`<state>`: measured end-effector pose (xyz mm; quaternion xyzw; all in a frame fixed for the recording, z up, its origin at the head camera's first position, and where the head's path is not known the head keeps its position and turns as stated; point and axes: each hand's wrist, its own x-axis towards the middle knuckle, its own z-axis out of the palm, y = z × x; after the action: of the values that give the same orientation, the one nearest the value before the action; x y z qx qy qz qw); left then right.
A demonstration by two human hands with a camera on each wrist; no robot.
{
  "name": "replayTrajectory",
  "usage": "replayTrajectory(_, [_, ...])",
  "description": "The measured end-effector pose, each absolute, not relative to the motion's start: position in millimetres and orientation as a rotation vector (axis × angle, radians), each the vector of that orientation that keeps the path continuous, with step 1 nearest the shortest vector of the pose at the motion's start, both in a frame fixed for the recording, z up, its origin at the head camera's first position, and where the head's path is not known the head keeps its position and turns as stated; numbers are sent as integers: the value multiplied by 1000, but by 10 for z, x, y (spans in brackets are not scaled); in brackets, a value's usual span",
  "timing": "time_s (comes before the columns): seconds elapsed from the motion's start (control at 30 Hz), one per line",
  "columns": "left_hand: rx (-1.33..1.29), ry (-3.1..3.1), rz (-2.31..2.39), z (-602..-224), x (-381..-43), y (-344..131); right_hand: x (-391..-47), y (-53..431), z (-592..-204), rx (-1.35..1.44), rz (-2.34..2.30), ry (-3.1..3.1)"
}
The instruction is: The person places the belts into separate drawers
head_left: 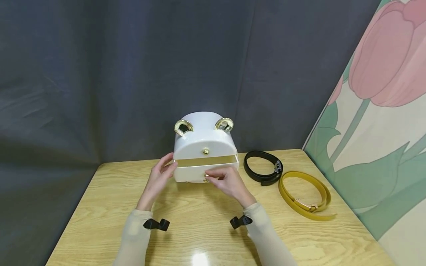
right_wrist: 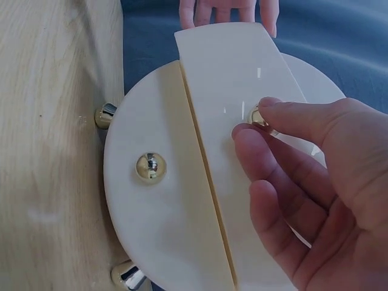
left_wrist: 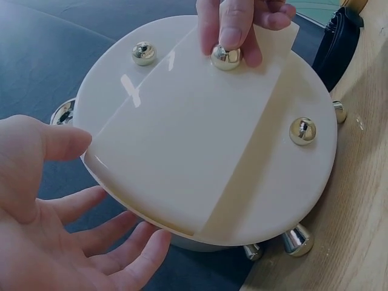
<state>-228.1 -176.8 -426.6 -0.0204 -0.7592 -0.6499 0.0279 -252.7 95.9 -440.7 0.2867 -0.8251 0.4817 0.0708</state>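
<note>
A round white storage box [head_left: 205,127] with gold rings on top stands on the table. Its middle drawer [head_left: 189,173] is partly pulled out, and the inside shows along the gap above its front. My right hand [head_left: 227,183] pinches the drawer's gold knob [right_wrist: 259,118] between thumb and fingertips. At the box's left side is my left hand [head_left: 159,181], its thumb against the edge and its fingers spread loosely along the side [left_wrist: 100,233]. Above and below the drawer, the upper knob [left_wrist: 144,53] and lower knob [left_wrist: 302,131] are free of any hand.
A coiled black belt [head_left: 249,170] lies right of the box, with a coiled mustard-yellow belt [head_left: 286,194] nearer the front right. Behind the wooden table [head_left: 110,214] hangs a dark curtain [head_left: 133,81]. A flower-painted panel [head_left: 382,147] borders the right side.
</note>
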Motion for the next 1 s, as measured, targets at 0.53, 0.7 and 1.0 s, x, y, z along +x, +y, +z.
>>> replayTrajectory(0.53, [-77, -2333, -1996, -4286, -2275, -1753, -2394, 1001, -4418, 889, 1482, -2477])
replayTrajectory(0.7, [-66, -2340, -1997, -4305, -2270, -1755, -2382, 1005, -4445, 882, 1505, -2483])
replayTrajectory(1.0, [-65, -2336, -1983, -4296, -2274, -1749, -2396, 1032, -4469, 902, 1543, -2463])
